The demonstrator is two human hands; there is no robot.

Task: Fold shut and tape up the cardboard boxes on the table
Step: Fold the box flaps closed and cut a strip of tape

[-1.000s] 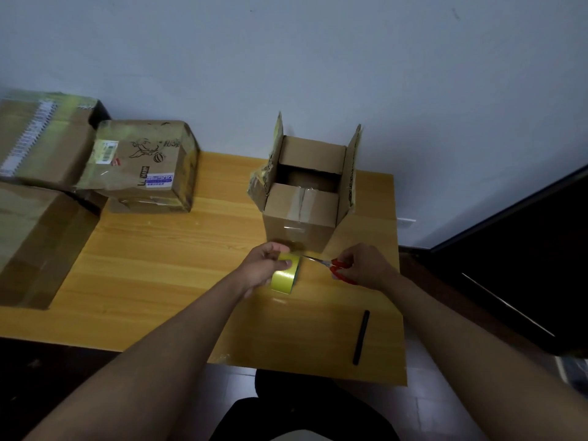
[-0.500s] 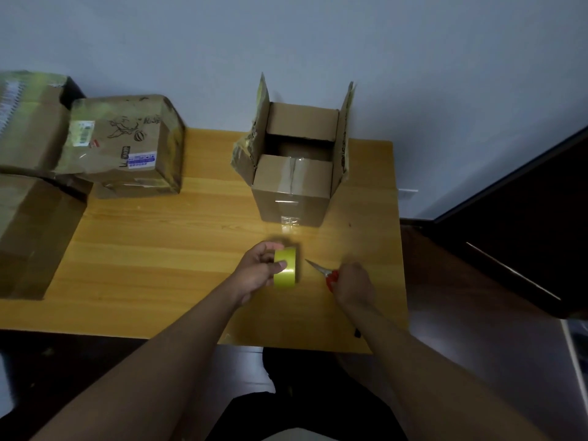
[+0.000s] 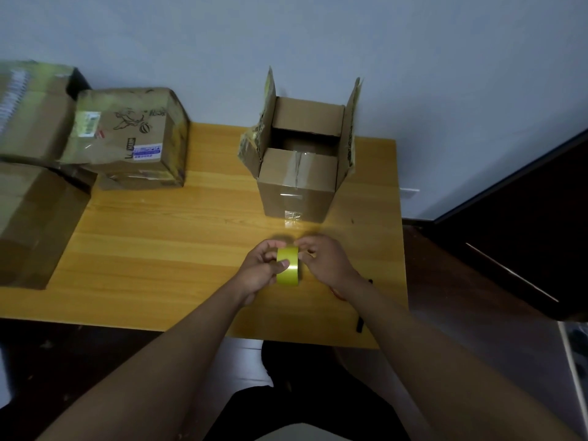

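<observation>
The open cardboard box (image 3: 299,183) stands on the tabletop (image 3: 165,249) near the wall, and its top is not yet shut: the two long side flaps stick up, the far flap stands upright, and only the near flap is folded in, with old clear tape across it. No fresh tape shows on it, so both the folding and the taping of this box seem left to do.

In front of the box, above the near part of the tabletop, the left hand (image 3: 259,270) grips the roll of yellowish tape (image 3: 288,265), thumb over its outer face and fingers curled behind. The right hand (image 3: 324,261) touches the other side of the roll with its fingers bent at the edge, likely feeling for the loose end; whether it has pinched the tape cannot be told from this view.

At the left, a dented closed box with labels (image 3: 130,138) rests on the tabletop, and beside it two more closed boxes (image 3: 31,113) are stacked and look already sealed. A slim black object (image 3: 360,324) lies near the tabletop's front edge, partly hidden by the right forearm
</observation>
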